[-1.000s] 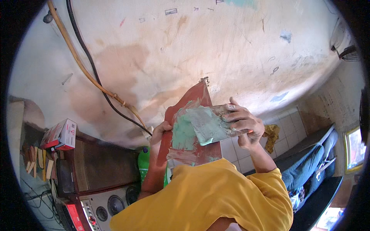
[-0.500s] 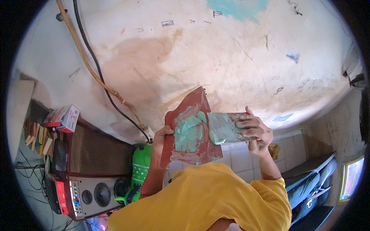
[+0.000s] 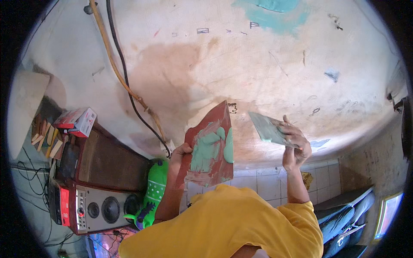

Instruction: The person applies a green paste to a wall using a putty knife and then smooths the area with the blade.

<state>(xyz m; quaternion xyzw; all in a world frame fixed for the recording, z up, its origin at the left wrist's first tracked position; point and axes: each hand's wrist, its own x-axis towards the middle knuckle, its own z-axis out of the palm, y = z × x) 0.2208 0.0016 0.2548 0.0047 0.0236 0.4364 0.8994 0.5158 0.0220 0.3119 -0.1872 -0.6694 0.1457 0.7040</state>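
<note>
My left hand (image 3: 180,154) grips the left edge of a dark red board (image 3: 205,170), thumb on its face. Mint-green putty (image 3: 206,150) lies spread and heaped across that board, with a thick lump along its right edge. In my right hand (image 3: 297,142) is a wide, flat putty knife (image 3: 269,129), its blade smeared grey-green and tilted, held apart from the board. The fingers lie along the back of the blade. Both tools are in front of a stained off-white wall (image 3: 241,73), which carries a turquoise patch (image 3: 279,17) at the top.
A tan pipe (image 3: 112,56) and a black cable (image 3: 122,71) run down the wall at left. Below them stand a large speaker (image 3: 109,208), a box (image 3: 76,121), books and a green inflatable toy (image 3: 157,189). Dark clothes (image 3: 344,219) lie at right; white tiles (image 3: 269,187) show below.
My right hand has drawn the putty knife off the board, rightward and up, and tilted it. A putty lump now sits on the board's right edge. The view has shifted slightly.
</note>
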